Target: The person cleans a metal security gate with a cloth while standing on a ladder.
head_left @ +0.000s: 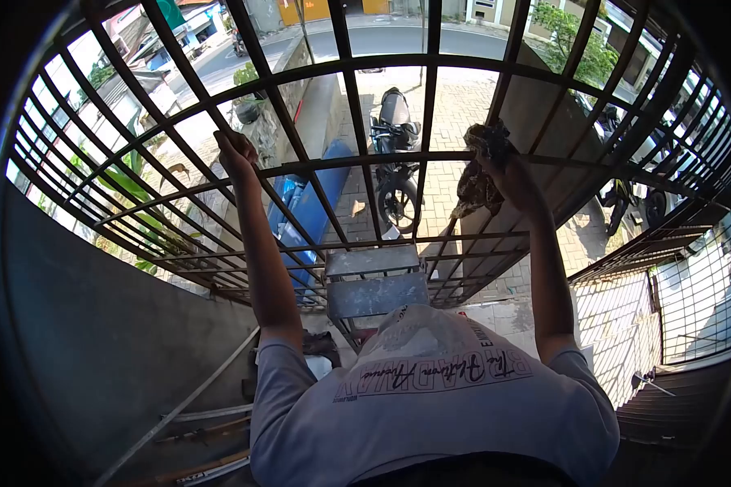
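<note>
My left hand (237, 154) is closed around a dark bar of the metal grille (390, 61), at the upper left. On the right, my right hand (503, 166) grips a crumpled, dark patterned cloth (481, 183) against the bars. Part of the cloth hangs below the hand, and its upper end is bunched over a crossing of bars. Both arms are raised and stretched forward. The fingers of my right hand are partly hidden by the cloth.
Below the grille stands a grey metal step ladder (378, 294). Beyond the bars are a parked motorcycle (395, 122), a long blue object (321, 203), a paved yard and a road. A dark wall (97, 325) is at left, with poles (203, 412) lying near it.
</note>
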Tool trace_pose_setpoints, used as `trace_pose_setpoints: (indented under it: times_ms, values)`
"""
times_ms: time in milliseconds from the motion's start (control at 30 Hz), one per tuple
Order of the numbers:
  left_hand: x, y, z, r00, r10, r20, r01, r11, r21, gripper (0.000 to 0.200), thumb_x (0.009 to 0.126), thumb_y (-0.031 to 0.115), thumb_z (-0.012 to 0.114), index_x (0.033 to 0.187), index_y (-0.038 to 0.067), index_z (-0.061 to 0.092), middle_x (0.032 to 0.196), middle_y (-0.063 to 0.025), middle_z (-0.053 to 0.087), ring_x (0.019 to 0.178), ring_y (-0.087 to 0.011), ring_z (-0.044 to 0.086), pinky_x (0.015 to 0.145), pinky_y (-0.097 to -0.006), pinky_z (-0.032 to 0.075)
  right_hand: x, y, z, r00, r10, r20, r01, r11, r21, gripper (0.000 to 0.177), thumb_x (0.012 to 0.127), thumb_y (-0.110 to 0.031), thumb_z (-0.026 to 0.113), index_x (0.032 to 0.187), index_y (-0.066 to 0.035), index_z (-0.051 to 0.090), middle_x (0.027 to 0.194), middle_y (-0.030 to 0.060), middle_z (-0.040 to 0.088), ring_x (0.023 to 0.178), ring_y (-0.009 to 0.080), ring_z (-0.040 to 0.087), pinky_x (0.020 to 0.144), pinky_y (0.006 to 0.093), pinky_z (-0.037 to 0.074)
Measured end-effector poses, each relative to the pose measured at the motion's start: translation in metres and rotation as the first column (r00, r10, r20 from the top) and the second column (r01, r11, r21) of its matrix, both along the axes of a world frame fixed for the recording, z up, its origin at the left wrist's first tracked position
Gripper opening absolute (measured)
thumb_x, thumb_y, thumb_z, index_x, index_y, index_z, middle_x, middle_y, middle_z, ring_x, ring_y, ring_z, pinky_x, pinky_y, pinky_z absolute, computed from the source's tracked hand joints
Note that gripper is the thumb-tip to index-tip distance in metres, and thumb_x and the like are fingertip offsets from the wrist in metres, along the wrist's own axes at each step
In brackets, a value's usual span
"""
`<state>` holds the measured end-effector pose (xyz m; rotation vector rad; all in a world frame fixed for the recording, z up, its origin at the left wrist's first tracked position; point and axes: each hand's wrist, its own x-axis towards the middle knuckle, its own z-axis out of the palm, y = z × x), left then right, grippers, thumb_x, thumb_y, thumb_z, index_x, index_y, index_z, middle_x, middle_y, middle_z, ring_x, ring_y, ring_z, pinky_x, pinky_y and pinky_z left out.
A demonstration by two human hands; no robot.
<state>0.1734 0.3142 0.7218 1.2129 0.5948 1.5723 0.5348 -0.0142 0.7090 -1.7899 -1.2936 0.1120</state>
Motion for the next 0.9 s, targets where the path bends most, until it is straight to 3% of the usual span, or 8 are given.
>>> trace_pose_setpoints:
  times_ms: [100, 267, 400, 633, 767, 833, 867, 900]
  values:
    - [-0.001, -0.001, -0.001, 1.000, -0.021, -0.012, 0.021, 1.000, -0.016, 0.061, 0.095, 0.061, 0.034, 0.061, 0.012, 0.039, 0.049, 0.0037, 0.027, 0.041, -0.0093, 0.027, 0.042, -0.0253, 0.021, 0.021, -0.031, 0.039, 0.940, 0.108, -0.324, -0.108, 0.994, 0.019, 0.041, 0.093, -0.041, 0.058, 0.111, -0.004, 0.064, 0.091, -0.0018, 0.065, 0.086, 0.0056, 0.055, 0.080, 0.0263, 0.044]
    - [-0.003, 0.000, -0.008, 0.998, -0.064, -0.005, 0.065, 0.998, 0.022, 0.055, 0.097, 0.057, 0.036, 0.066, 0.012, 0.036, 0.051, 0.0023, 0.030, 0.042, -0.0089, 0.028, 0.043, -0.0245, 0.022, 0.011, 0.009, 0.049, 0.921, -0.057, -0.386, 0.207, 0.910, 0.359, 0.062, 0.097, -0.044, 0.049, 0.135, 0.005, 0.044, 0.136, 0.0114, 0.046, 0.126, 0.0193, 0.041, 0.106, 0.0313, 0.029]
    - [-0.003, -0.005, -0.005, 0.996, -0.086, -0.035, 0.087, 0.996, 0.031, 0.059, 0.099, 0.055, 0.031, 0.060, 0.011, 0.034, 0.050, 0.0025, 0.026, 0.042, -0.0091, 0.027, 0.043, -0.0254, 0.021, 0.035, 0.053, -0.036, 0.953, -0.280, 0.115, 0.259, 0.951, 0.168, 0.065, 0.099, -0.045, 0.043, 0.144, 0.001, 0.031, 0.152, 0.0138, 0.028, 0.141, 0.0245, 0.022, 0.114, 0.0333, 0.018]
    - [-0.003, -0.007, -0.001, 0.987, -0.158, -0.036, 0.158, 0.987, 0.018, 0.061, 0.098, 0.060, 0.027, 0.060, 0.012, 0.035, 0.051, 0.0035, 0.027, 0.043, -0.0082, 0.026, 0.043, -0.0244, 0.020, 0.036, 0.026, 0.020, 0.943, -0.219, -0.249, 0.304, 0.874, 0.380, 0.061, 0.101, -0.041, 0.038, 0.145, 0.001, 0.028, 0.152, 0.0150, 0.027, 0.143, 0.0247, 0.019, 0.116, 0.0337, 0.013]
    - [-0.006, 0.000, -0.011, 0.978, -0.207, -0.036, 0.208, 0.978, 0.027, 0.059, 0.098, 0.059, 0.031, 0.062, 0.012, 0.037, 0.051, 0.0031, 0.027, 0.044, -0.0090, 0.026, 0.045, -0.0247, 0.021, 0.054, 0.057, -0.025, 0.908, -0.402, 0.118, 0.311, 0.835, 0.454, 0.059, 0.102, -0.039, 0.035, 0.145, 0.000, 0.026, 0.153, 0.0157, 0.026, 0.144, 0.0247, 0.018, 0.117, 0.0339, 0.010]
    - [-0.004, -0.002, -0.009, 0.985, -0.167, -0.038, 0.169, 0.984, 0.052, 0.059, 0.098, 0.059, 0.031, 0.063, 0.012, 0.036, 0.051, 0.0029, 0.026, 0.044, -0.0093, 0.026, 0.046, -0.0248, 0.021, 0.063, 0.050, -0.045, 0.911, -0.350, 0.217, 0.245, 0.884, 0.398, 0.058, 0.103, -0.038, 0.035, 0.146, 0.000, 0.025, 0.153, 0.0159, 0.026, 0.144, 0.0247, 0.017, 0.117, 0.0339, 0.009]
    - [-0.005, -0.006, -0.005, 0.980, -0.193, -0.051, 0.196, 0.978, 0.070, 0.058, 0.098, 0.058, 0.031, 0.063, 0.012, 0.036, 0.051, 0.0024, 0.027, 0.045, -0.0097, 0.028, 0.046, -0.0254, 0.022, 0.064, 0.034, -0.036, 0.997, 0.062, -0.049, -0.049, 0.968, 0.245, 0.059, 0.103, -0.038, 0.034, 0.147, -0.001, 0.024, 0.154, 0.0149, 0.024, 0.144, 0.0225, 0.017, 0.117, 0.0343, 0.009]
    - [-0.018, -0.009, -0.017, 0.985, -0.167, -0.049, 0.169, 0.985, 0.039, 0.058, 0.098, 0.058, 0.031, 0.063, 0.012, 0.036, 0.051, 0.0024, 0.027, 0.045, -0.0097, 0.028, 0.046, -0.0254, 0.022, 0.058, 0.042, -0.041, 0.995, 0.088, -0.055, -0.075, 0.974, 0.215, 0.059, 0.103, -0.038, 0.034, 0.147, -0.001, 0.024, 0.154, 0.0149, 0.024, 0.144, 0.0225, 0.017, 0.117, 0.0343, 0.009]
